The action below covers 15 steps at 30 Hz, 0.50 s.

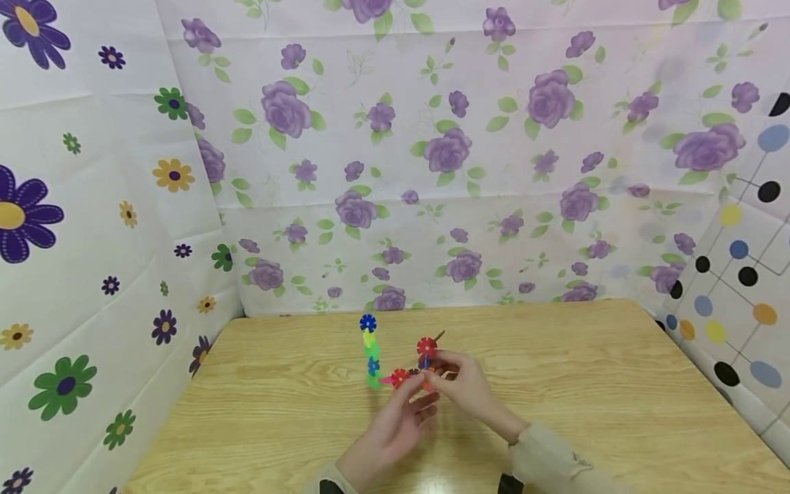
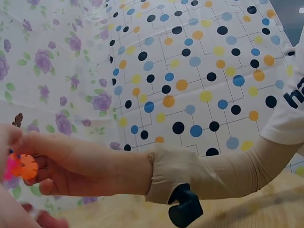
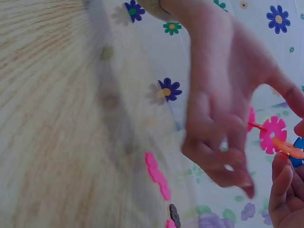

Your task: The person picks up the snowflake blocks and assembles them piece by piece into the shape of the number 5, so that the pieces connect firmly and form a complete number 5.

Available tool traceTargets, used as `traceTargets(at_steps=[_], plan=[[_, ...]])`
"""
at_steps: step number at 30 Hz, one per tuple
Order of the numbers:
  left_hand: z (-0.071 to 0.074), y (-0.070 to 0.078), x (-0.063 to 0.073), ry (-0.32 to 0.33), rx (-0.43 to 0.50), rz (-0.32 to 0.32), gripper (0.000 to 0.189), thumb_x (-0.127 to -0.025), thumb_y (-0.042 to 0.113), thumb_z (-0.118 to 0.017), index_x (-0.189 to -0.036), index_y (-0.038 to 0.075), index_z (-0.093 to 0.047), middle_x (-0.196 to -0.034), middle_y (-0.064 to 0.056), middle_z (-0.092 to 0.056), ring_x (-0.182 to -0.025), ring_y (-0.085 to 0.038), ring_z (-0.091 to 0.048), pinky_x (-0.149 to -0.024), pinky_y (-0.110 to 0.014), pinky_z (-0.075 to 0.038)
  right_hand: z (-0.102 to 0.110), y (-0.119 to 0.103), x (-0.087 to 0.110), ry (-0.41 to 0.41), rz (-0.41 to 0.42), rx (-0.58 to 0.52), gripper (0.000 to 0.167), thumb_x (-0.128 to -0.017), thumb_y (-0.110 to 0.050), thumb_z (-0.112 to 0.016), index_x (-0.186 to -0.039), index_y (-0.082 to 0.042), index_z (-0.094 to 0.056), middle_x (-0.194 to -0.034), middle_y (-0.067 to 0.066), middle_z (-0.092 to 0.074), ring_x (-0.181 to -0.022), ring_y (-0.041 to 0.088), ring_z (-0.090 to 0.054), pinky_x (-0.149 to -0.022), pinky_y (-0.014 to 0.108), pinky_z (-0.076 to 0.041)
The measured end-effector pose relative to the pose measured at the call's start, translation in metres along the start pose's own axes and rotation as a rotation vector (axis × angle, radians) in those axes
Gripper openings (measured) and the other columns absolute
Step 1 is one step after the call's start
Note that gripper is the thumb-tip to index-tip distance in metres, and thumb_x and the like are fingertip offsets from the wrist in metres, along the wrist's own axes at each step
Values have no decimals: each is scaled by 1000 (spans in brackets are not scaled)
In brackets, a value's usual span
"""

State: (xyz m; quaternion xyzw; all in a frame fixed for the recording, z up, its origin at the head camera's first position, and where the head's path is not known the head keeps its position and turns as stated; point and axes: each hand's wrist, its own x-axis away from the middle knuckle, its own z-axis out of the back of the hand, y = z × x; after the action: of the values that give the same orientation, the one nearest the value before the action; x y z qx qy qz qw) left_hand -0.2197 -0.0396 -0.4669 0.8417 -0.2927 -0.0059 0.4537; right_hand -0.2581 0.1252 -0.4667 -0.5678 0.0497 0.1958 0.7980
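A chain of notched plastic snowflake discs (image 1: 400, 378) bends across the middle of the table. Blue, yellow and green discs (image 1: 372, 350) make up its left arm, and a red disc (image 1: 426, 347) with a brown one tops the right end. My left hand (image 1: 395, 427) pinches the chain's right part from below, its lower fingers loosely curled. Thumb and fingers of my right hand (image 1: 465, 387) grip beside it, around an orange disc (image 2: 28, 166) and a blue disc (image 3: 298, 151). Fingers partly cover the joints there. A pink disc (image 3: 273, 135) adjoins the orange one.
A wood-grain table (image 1: 278, 412) spreads beneath the hands. Flower-printed cloth (image 1: 444, 151) hangs behind and at left; dotted cloth (image 1: 740, 315) hangs at right. Pink pieces (image 3: 158, 175) and a dark piece (image 3: 175, 215) show in the right wrist view; whether they join the chain I cannot tell.
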Motion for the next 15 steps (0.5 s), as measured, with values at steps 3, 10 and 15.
traceTargets(at_steps=[3,10,15], plan=[[5,1,10,-91,-199,108,33,-95,35,-56,-121,15,-57,-102,2,-59,-94,-11,-53,-83,-23,-45,8,-1,0,-44,-18,-13,40,-89,-23,-71,-120,2,-65,-112,19,-70,-87,17,-68,-68,24,-56],[6,35,41,-372,-710,96,42,-101,26,-50,-127,-6,-57,-99,0,-67,-86,-6,-61,-77,-20,-50,24,-3,-1,-171,-16,37,47,-89,-25,-70,-126,2,-61,-126,24,-62,-71,12,-68,-56,35,-57],[-1,66,53,-193,-965,-164,36,-100,29,-53,-122,2,-62,-105,-19,-65,-86,-15,-60,-73,-25,-51,38,-9,-4,-251,27,113,47,-92,-28,-67,-127,2,-61,-126,23,-62,-78,16,-70,-61,26,-56]])
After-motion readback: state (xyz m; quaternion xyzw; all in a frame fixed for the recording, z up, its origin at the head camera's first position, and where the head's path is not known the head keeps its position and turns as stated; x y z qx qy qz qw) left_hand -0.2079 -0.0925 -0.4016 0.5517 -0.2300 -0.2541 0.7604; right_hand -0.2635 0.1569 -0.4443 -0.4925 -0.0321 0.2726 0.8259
